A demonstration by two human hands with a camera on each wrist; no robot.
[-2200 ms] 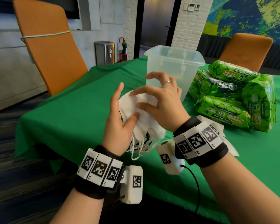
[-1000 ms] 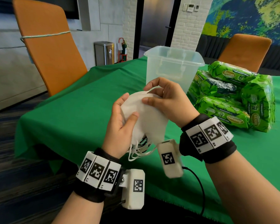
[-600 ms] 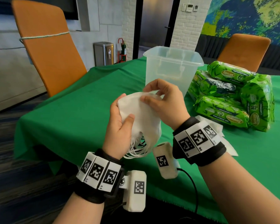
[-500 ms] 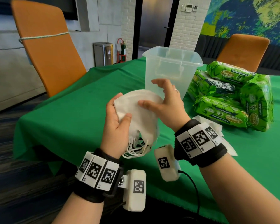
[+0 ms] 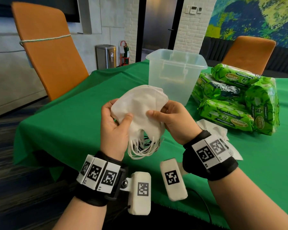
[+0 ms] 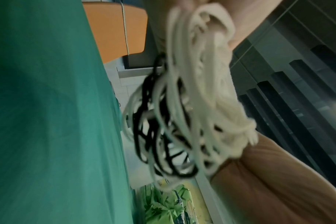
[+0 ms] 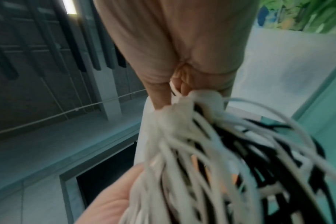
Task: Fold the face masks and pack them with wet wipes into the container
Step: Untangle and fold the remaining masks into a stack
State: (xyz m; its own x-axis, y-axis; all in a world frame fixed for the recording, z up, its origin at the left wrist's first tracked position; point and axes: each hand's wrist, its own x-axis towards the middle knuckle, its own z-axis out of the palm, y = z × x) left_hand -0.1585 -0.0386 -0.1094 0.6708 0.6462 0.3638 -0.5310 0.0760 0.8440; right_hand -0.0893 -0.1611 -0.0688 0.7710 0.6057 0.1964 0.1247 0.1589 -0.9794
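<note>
At 9 o'clock of the stack of face masks, the left hand clamps its grip on the lower edge. The right hand, open half a second ago, now pinches the stack again at 3 o'clock; I judge the folding is finished and packing comes next. Ear loops hang below. The container stands at 12 o'clock on the green tabletop, wet wipes at 2 o'clock, orange chairs behind.

Orange chairs flank a green-clothed table before a white brick pillar.
</note>
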